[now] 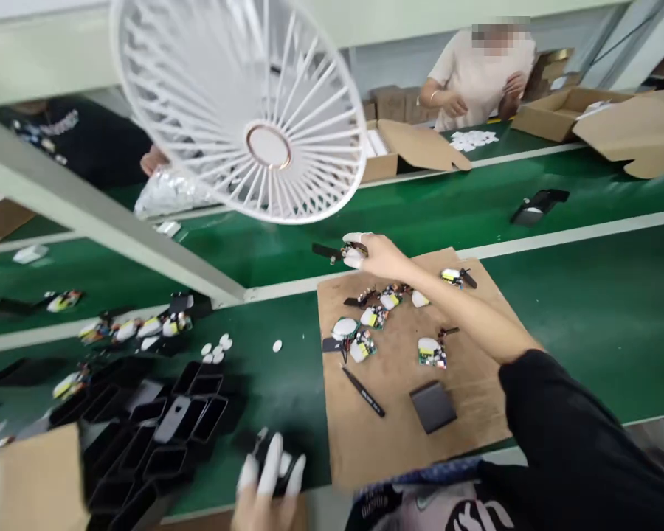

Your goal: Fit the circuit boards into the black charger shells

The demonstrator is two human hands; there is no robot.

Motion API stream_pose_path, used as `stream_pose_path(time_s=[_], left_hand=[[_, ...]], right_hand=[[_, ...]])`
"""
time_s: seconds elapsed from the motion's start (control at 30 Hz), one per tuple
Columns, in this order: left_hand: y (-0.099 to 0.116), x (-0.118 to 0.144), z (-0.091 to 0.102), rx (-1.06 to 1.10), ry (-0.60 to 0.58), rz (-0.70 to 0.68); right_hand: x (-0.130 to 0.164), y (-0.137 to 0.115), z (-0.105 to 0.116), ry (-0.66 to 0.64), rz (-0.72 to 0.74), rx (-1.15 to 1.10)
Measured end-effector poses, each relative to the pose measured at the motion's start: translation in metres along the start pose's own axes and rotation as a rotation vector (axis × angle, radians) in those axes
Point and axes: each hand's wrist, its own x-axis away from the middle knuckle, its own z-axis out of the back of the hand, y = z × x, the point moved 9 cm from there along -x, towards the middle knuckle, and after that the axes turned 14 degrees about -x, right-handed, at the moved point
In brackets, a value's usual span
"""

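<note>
My right hand, arm stretched forward, pinches a small circuit-board assembly with a black lead at the far edge of a brown board. On the board lie several small circuit boards with white and yellow parts, black tweezers and a dark square pad. My left hand, fingertips capped in white cots, grips a black casing at the near edge of the bench, blurred.
A white fan guard hangs above the green conveyor belt. Black casings pile at the lower left, with white discs beside them. Cardboard boxes and two other people stand across the belt.
</note>
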Motion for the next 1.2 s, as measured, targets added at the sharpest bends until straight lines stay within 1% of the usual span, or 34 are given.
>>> stream_pose_path(time_s=[0.07, 0.13, 0.2, 0.23, 0.3, 0.33, 0.37, 0.47, 0.53, 0.57, 0.6, 0.63, 0.67, 0.7, 0.73, 0.77, 0.83, 0.87, 0.9, 0.97, 1.03, 1.1, 1.2], left_hand=[[0.003, 0.002, 0.005, -0.080, 0.021, 0.015], [0.009, 0.001, 0.017, -0.086, 0.104, 0.026], [0.017, -0.001, 0.028, -0.077, 0.196, 0.020], [0.021, -0.003, 0.029, -0.085, 0.199, 0.005], [0.024, -0.004, 0.019, -0.095, 0.105, -0.016], [0.023, -0.003, 0.015, -0.071, 0.062, -0.008], [0.019, -0.002, 0.012, -0.042, 0.045, 0.018], [0.008, 0.003, 0.012, 0.010, 0.084, 0.107], [0.006, 0.000, 0.007, 0.066, 0.018, 0.190], [0.004, -0.003, 0.003, 0.153, -0.038, 0.276], [0.002, -0.006, 0.001, 0.289, -0.068, 0.410], [0.001, -0.008, 0.003, 0.457, -0.059, 0.563], [0.002, -0.009, 0.006, 0.672, -0.011, 0.724], [0.008, -0.010, 0.010, 0.918, 0.065, 0.859], [0.021, -0.015, 0.011, 1.164, 0.073, 0.945], [0.037, -0.021, 0.012, 1.362, 0.053, 1.003], [0.070, -0.033, 0.019, 1.648, -0.027, 1.067], [0.084, -0.037, 0.024, 1.736, -0.064, 1.086], [0.095, -0.040, 0.028, 1.797, -0.092, 1.100], [0.109, -0.042, 0.035, 1.865, -0.113, 1.125], [0.115, -0.042, 0.038, 1.894, -0.105, 1.137], [0.116, -0.041, 0.038, 1.890, -0.094, 1.118], [0.111, -0.042, 0.038, 1.775, -0.112, 1.014]], right_hand=[[0.051, -0.036, -0.015, -0.116, 0.122, -0.041], [0.106, -0.061, -0.038, -0.243, 0.205, -0.061], [0.156, -0.075, -0.068, -0.364, 0.287, 0.008], [0.175, -0.076, -0.083, -0.392, 0.303, 0.069], [0.197, -0.072, -0.103, -0.351, 0.296, 0.175], [0.203, -0.070, -0.110, -0.316, 0.283, 0.209], [0.206, -0.068, -0.117, -0.282, 0.270, 0.230], [0.210, -0.066, -0.137, -0.240, 0.250, 0.265], [0.211, -0.065, -0.151, -0.227, 0.233, 0.286], [0.210, -0.064, -0.156, -0.220, 0.222, 0.294], [0.210, -0.062, -0.161, -0.211, 0.211, 0.300], [0.211, -0.061, -0.165, -0.200, 0.202, 0.301], [0.211, -0.060, -0.167, -0.189, 0.194, 0.299], [0.211, -0.059, -0.168, -0.179, 0.190, 0.292], [0.212, -0.059, -0.168, -0.170, 0.185, 0.286], [0.213, -0.059, -0.167, -0.160, 0.180, 0.281], [0.215, -0.058, -0.165, -0.142, 0.169, 0.277], [0.216, -0.059, -0.165, -0.136, 0.166, 0.276], [0.217, -0.059, -0.165, -0.132, 0.164, 0.276], [0.219, -0.060, -0.165, -0.127, 0.165, 0.269], [0.220, -0.061, -0.164, -0.125, 0.166, 0.264], [0.221, -0.061, -0.163, -0.122, 0.163, 0.259], [0.221, -0.059, -0.161, -0.118, 0.151, 0.245]])
